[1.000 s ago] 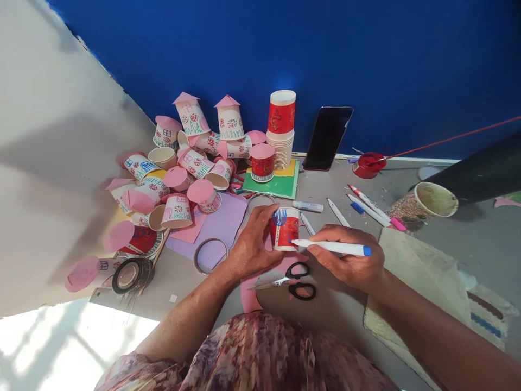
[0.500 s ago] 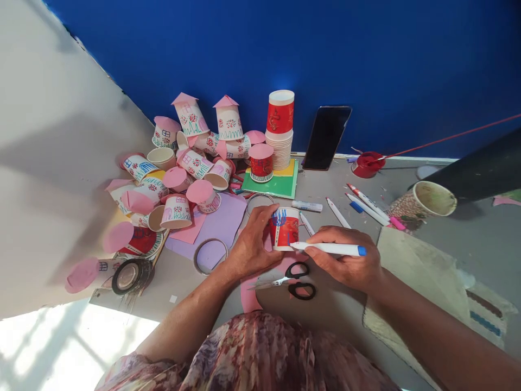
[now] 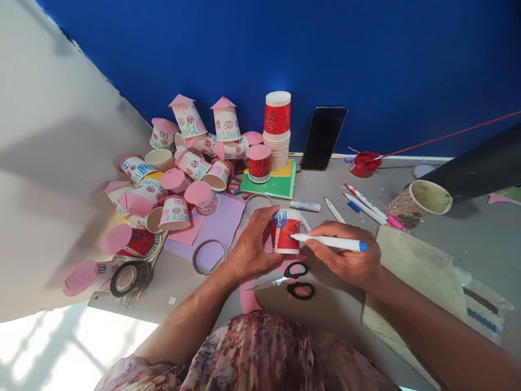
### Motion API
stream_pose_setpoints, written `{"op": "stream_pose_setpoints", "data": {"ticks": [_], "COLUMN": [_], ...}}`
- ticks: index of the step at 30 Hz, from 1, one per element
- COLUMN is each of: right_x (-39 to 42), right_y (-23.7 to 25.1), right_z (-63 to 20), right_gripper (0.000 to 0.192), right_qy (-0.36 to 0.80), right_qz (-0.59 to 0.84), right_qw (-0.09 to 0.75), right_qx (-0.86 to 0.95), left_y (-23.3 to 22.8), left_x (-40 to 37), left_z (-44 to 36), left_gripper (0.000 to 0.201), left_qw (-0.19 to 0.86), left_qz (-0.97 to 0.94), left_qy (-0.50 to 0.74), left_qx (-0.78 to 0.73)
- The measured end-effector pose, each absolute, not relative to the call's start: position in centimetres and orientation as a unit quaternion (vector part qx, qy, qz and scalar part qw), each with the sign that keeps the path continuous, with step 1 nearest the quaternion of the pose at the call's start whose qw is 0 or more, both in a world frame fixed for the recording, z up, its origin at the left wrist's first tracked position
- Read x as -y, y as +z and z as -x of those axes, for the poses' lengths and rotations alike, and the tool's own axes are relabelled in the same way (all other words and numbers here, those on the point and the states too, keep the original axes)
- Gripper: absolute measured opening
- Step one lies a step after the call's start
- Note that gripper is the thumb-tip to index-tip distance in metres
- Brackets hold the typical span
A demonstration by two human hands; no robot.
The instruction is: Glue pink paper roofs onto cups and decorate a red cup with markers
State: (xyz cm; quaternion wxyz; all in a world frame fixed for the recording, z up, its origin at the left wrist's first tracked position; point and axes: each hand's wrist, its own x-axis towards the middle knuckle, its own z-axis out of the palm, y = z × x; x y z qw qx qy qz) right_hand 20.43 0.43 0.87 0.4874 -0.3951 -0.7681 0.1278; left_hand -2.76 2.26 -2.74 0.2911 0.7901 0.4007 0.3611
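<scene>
My left hand (image 3: 255, 241) grips a red paper cup (image 3: 281, 232) from its left side, thumb near the lower edge and fingers at the top. Blue strokes mark the cup's upper left, and a short blue line shows on its red band. In my right hand (image 3: 350, 255) is a white marker (image 3: 331, 241) with a blue end, held like a pen, its tip at the cup's surface. Just below the cup lie black-handled scissors (image 3: 299, 279) with blades pointing left, near pink paper scraps (image 3: 248, 296).
Decorated paper cups with pink roofs (image 3: 175, 212) crowd the left. A cup stack (image 3: 277, 130) stands at the back beside a leaning phone (image 3: 324, 138). Several markers (image 3: 364, 203), a red pot (image 3: 365, 164), a patterned cup (image 3: 419, 201) and a cloth (image 3: 411, 282) are on the right. Tape rolls (image 3: 126, 278) lie left.
The marker tip has moved up a little on the cup, and the blue mark there now has a short line across its top. My left hand keeps its hold.
</scene>
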Motion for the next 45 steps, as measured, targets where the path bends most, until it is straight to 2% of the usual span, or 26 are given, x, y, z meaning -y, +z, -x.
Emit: {"op": "stream_pose_setpoints", "data": {"ticks": [16, 45], "right_x": [-0.4, -0.2], "right_y": [0.9, 1.2], "right_z": [-21.0, -20.9], "right_gripper": [0.013, 0.009], "right_qy": [0.114, 0.131], "right_qz": [0.428, 0.414], "right_qw": [0.488, 0.511], "right_qx": [0.752, 0.742], "left_y": [-2.5, -2.9], "left_x": [-2.0, -2.2], "left_z": [2.8, 3.1], "left_gripper": [0.09, 0.092], "left_qw": [0.397, 0.401], "left_qz": [-0.726, -0.717], "left_qy": [0.381, 0.398], "left_qx": [-0.413, -0.408]}}
